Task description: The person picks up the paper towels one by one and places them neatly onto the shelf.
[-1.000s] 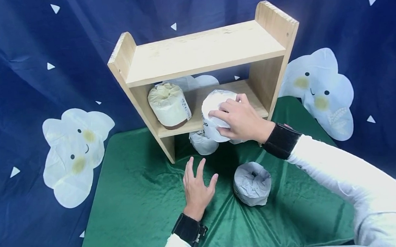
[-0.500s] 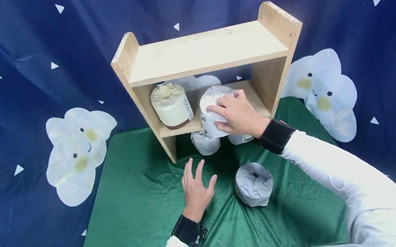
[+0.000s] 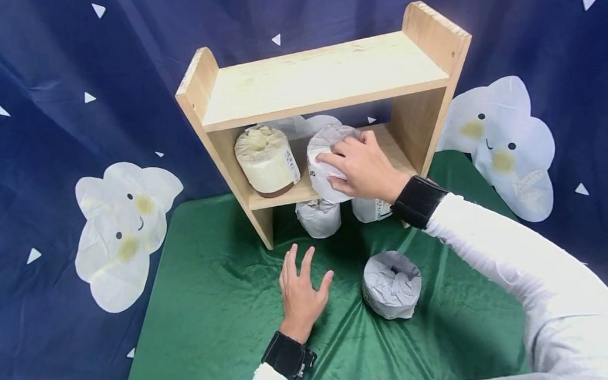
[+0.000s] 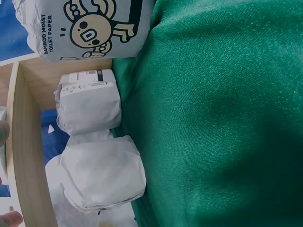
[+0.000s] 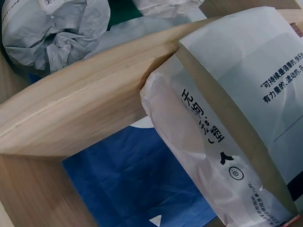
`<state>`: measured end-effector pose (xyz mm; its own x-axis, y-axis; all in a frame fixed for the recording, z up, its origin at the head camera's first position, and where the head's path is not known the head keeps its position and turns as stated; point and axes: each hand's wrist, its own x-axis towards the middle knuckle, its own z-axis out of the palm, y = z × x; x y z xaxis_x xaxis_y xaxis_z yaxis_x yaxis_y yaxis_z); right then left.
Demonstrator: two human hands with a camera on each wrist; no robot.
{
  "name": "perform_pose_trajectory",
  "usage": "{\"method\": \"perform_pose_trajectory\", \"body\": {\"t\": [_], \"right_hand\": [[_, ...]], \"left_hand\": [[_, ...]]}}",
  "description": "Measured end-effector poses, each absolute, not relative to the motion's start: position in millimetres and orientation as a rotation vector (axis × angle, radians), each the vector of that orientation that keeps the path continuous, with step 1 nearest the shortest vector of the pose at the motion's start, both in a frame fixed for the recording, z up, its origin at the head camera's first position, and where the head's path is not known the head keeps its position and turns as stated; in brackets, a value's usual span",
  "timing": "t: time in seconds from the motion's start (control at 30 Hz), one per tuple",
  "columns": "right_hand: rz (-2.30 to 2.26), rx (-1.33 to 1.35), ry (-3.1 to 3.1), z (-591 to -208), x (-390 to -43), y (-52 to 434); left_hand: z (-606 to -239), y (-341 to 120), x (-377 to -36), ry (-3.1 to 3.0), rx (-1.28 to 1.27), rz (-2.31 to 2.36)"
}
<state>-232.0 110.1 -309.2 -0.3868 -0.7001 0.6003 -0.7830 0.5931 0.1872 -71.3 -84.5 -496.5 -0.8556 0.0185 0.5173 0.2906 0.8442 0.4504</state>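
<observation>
My right hand (image 3: 363, 168) grips a white paper-wrapped toilet roll (image 3: 323, 174) from above, fingers over its top. That roll is at the front of the middle shelf (image 3: 282, 200); whether it touches the board I cannot tell. Its printed wrapper (image 5: 189, 118) fills the right of the right wrist view. On the shelf to its left stands a cream-looking wrapped roll (image 3: 266, 163), brown at its foot. My left hand (image 3: 301, 299) is held with fingers spread above the green cloth, holding nothing. Right of it sits another wrapped roll (image 3: 392, 287), printed side (image 4: 102, 28) visible in the left wrist view.
A wooden shelf unit (image 3: 323, 82) stands at the back of the green cloth (image 3: 206, 303). Beneath its middle board are two more wrapped rolls, a left one (image 3: 319, 219) and a right one (image 3: 370, 210). A blue curtain (image 3: 41, 143) with cloud prints hangs behind.
My right hand has carried the toilet roll a little upward and back toward the middle shelf, uncovering more of the lower right roll. My left hand stays nearly still.
</observation>
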Motion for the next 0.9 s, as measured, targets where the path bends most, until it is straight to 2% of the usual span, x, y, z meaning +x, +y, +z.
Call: {"method": "perform_pose_trajectory", "body": {"t": [0.9], "right_hand": [[0.102,1.097,-2.214,-309,-261,89]], "left_hand": [[-496,-91,-69,-2.494,-0.251,-0.705]]}}
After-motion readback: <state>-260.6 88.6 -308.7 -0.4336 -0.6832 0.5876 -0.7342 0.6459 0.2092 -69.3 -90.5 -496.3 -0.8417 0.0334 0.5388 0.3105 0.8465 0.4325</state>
